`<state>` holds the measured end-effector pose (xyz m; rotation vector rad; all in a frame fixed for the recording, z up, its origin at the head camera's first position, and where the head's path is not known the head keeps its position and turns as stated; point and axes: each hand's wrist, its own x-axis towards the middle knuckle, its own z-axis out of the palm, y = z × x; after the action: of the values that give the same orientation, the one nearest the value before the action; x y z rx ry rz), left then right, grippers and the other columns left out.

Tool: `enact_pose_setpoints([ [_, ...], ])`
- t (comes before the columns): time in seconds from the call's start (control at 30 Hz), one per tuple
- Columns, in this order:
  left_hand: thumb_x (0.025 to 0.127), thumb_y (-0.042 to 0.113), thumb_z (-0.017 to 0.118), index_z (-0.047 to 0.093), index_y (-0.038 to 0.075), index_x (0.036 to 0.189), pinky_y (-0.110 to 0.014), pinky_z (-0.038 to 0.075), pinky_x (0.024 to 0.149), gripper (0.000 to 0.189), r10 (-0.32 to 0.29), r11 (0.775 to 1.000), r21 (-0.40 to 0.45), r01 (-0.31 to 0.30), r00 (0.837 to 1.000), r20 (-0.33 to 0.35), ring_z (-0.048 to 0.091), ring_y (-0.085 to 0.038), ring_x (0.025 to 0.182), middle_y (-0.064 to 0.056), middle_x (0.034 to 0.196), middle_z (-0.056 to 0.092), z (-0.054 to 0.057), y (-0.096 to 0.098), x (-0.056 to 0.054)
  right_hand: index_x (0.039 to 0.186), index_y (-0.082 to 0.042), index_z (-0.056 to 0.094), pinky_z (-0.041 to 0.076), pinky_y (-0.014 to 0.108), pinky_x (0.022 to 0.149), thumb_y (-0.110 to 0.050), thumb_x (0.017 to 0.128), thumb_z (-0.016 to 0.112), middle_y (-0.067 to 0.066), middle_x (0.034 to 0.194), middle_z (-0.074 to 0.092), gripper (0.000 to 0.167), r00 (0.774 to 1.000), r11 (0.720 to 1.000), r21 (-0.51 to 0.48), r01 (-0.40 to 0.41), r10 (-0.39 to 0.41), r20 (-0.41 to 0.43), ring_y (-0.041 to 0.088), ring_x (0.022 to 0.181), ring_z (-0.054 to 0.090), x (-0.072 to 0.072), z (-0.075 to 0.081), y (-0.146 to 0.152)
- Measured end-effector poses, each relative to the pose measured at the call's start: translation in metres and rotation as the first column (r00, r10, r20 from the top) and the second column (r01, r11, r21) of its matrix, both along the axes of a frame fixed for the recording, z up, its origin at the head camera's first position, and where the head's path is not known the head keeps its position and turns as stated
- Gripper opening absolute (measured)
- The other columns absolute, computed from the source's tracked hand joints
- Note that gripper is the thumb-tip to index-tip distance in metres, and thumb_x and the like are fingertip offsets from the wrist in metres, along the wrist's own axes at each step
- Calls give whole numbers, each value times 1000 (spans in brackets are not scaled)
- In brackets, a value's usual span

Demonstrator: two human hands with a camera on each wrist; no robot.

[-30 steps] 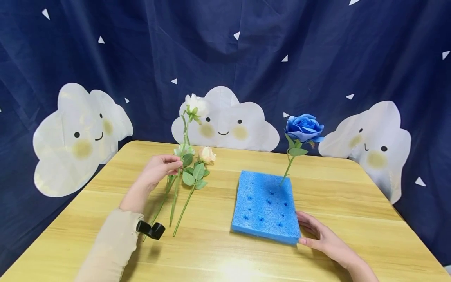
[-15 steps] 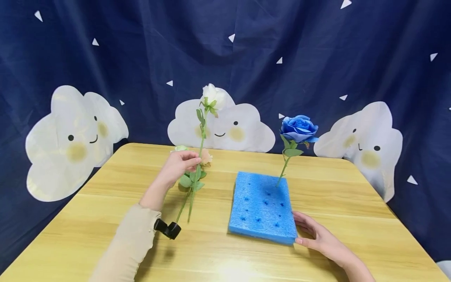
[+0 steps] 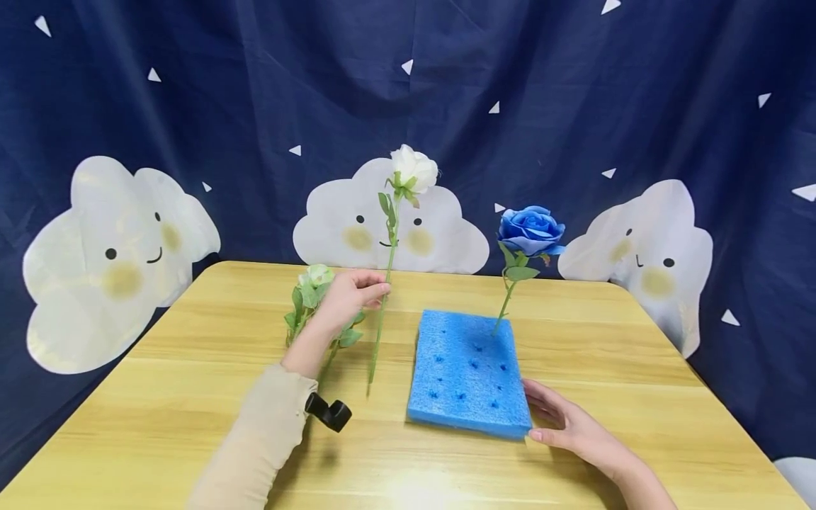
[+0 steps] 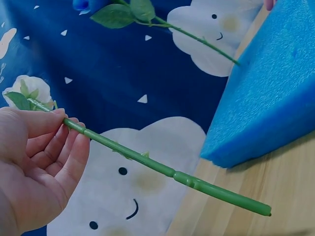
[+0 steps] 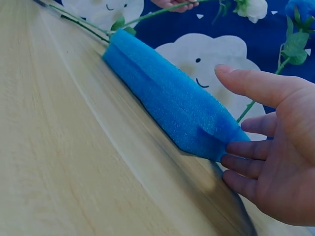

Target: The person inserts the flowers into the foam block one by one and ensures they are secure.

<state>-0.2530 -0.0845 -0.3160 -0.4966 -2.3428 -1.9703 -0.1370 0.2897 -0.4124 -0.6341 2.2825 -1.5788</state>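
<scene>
My left hand (image 3: 350, 297) pinches the green stem of a white artificial rose (image 3: 414, 170) between thumb and fingers. The rose stands nearly upright, bloom on top, left of a blue foam block (image 3: 455, 382). In the left wrist view the stem's bare cut end (image 4: 263, 208) points toward the foam. A blue artificial rose (image 3: 532, 230) stands with its stem in the foam's far right part. Beside the block's right edge, my right hand (image 3: 576, 432) touches the foam with its fingertips (image 5: 234, 147), thumb held apart from the fingers in the right wrist view.
Other artificial flowers lie on the wooden table (image 3: 191, 397) behind the left forearm, among them a pale greenish-white one (image 3: 316, 276). Several small holes dot the foam's top. A dark blue curtain (image 3: 255, 85) with smiling clouds hangs past the far table edge.
My left hand has carried the white rose to the right, away from the other flowers and closer to the foam block. The right hand has stayed at the foam's edge.
</scene>
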Motion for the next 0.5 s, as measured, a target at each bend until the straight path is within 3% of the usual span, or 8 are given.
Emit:
enact_pose_setpoints([
  [0.23, 87, 3, 62, 61, -13, 102, -43, 53, 76, 21, 22, 999, 47, -22, 1000, -13, 62, -19, 75, -15, 86, 66, -3, 21, -4, 143, 10, 14, 29, 11, 97, -6, 90, 59, 33, 145, 16, 71, 999, 999, -42, -24, 26, 42, -6, 122, 34, 2, 3, -3],
  [0.43, 86, 1, 62, 62, -11, 101, -38, 54, 75, 19, 57, 992, 111, -54, 998, -23, 60, -11, 70, -12, 85, 65, 0, 37, -10, 143, 9, 12, 30, 12, 97, -7, 90, 59, 33, 146, 15, 73, 999, 1000, -15, -20, 20, 48, 35, 132, 26, 2, 4, -5],
  [0.5, 86, 1, 62, 62, -11, 101, -37, 54, 75, 19, 69, 989, 130, -66, 997, -25, 60, -10, 69, -12, 85, 65, 2, 43, -12, 144, 8, 12, 30, 12, 97, -7, 90, 59, 31, 147, 15, 73, 998, 1000, -6, -7, 7, 64, 31, 132, 28, 2, 4, -5],
])
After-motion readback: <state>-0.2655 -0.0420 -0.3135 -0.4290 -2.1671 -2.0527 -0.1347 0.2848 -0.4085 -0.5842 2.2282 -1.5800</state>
